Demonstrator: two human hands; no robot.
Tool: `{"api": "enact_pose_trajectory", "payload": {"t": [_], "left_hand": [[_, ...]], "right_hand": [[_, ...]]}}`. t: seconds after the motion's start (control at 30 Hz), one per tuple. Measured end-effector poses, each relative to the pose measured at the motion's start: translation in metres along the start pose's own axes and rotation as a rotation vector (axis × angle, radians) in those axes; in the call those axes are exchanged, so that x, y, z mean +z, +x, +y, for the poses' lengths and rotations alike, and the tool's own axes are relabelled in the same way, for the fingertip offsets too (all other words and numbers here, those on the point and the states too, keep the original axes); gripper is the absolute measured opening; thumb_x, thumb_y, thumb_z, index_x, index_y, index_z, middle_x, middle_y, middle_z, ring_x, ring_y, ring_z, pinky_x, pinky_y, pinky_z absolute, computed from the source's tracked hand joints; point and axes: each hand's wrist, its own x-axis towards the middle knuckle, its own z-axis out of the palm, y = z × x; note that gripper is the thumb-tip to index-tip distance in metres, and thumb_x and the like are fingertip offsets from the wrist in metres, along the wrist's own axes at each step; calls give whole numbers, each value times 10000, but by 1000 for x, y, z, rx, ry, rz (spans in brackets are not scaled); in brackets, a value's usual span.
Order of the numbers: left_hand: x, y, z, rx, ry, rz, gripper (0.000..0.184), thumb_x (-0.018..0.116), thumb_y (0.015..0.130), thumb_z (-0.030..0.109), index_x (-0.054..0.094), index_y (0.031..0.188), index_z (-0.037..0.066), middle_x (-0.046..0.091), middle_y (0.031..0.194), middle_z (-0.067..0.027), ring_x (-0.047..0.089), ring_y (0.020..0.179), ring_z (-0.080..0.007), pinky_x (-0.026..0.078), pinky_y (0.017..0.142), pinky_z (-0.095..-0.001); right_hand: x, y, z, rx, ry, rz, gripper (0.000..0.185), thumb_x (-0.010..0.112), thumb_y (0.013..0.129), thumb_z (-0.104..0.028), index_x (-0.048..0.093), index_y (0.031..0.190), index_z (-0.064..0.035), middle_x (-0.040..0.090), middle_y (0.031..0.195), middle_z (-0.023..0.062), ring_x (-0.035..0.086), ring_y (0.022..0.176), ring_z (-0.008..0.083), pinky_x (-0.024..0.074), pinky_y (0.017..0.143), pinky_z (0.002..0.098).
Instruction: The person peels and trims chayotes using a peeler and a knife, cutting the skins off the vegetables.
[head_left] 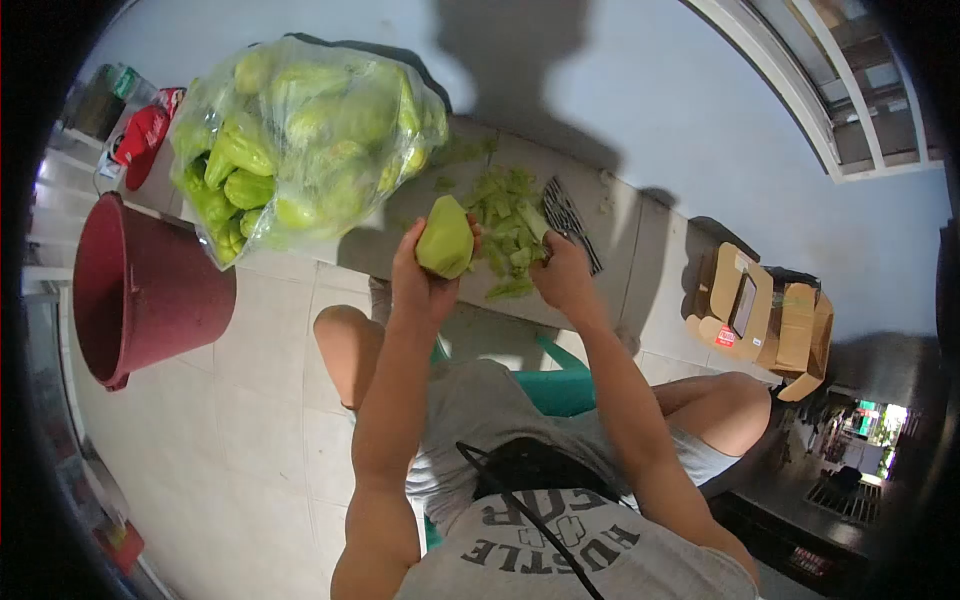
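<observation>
Just one green fruit (446, 236) rests in the left hand (415, 278).

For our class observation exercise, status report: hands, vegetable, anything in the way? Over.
Left hand gripping green vegetable. Right hand beside peelings, its hold unclear. Peelings scattered between hands; nothing visibly blocking the vegetable.

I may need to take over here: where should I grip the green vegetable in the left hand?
Probably grip the green vegetable by its narrower end, coming from the side of the wall: that tapered tip points that way and looks free, while the left hand cups its sides.
</observation>
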Motion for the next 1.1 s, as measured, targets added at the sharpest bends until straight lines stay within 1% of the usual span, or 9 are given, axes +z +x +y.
{"api": "enact_pose_trajectory", "payload": {"t": [0.07,0.13,0.23,0.43,0.57,0.63,0.73,0.83,1.1], "left_hand": [[-4,-3,-1,-4,-39,89,444,511,938,342,534,1221,1,594,1132,-213,619,972,-287,517,898,-409],[-13,4,-4,9,-91,57,369,511,945,306,538,1163,9,610,1086,-149,614,980,-278,518,892,-404],[-22,8,-4,-92,-79,-42,401,454,955,352,571,1122,6,630,1009,-146,629,909,-276,523,860,-405],[-23,4,-9,-59,-8,-36,394,443,958,358,582,1092,14,639,976,-140,631,907,-270,522,854,-411],[-21,3,-10,-65,-44,-68,365,450,958,328,573,1109,19,638,1006,-139,634,927,-279,520,862,-415],[-21,3,-13,75,32,85,359,456,956,306,550,1162,27,624,1084,-140,621,997,-291,506,891,-438],[-18,-3,-2,85,147,37,374,462,952,297,525,1213,36,601,1164,-142,596,1070,-296,490,914,-460],[-17,-3,-4,14,132,30,391,465,953,311,518,1229,40,589,1194,-140,573,1115,-292,476,931,-473],[-3,-11,-1,19,296,-115,404,474,943,300,512,1230,17,604,1142,-160,625,994,-291,532,806,-438]], "right_hand": [[-3,-17,-23,40,73,-9,232,674,768,-82,507,898,14,635,761,216,656,703,378,513,628,456],[2,-24,-34,-299,146,243,245,710,758,-119,489,812,-27,593,656,155,610,622,378,482,578,459],[8,-27,-45,-408,-35,243,258,717,777,-160,481,802,-58,608,638,117,622,580,346,480,527,436],[2,-24,-57,-459,-47,337,282,732,748,-177,475,802,-74,606,638,119,631,586,326,481,519,438],[9,-20,-50,-462,-51,321,292,738,737,-175,482,816,-58,606,644,130,631,596,342,477,527,447],[14,-16,-39,-317,-12,281,275,729,741,-141,493,843,-44,609,663,158,629,627,379,472,541,462],[9,-12,-23,-203,8,115,248,687,782,-158,490,897,-63,610,665,176,629,656,413,481,563,503],[7,-18,-25,-236,-4,144,266,698,780,-174,495,923,-77,610,667,179,630,664,416,483,575,508],[-5,-11,-18,-154,-27,45,229,674,780,-144,512,918,-61,633,755,203,636,759,412,501,658,511]]}}
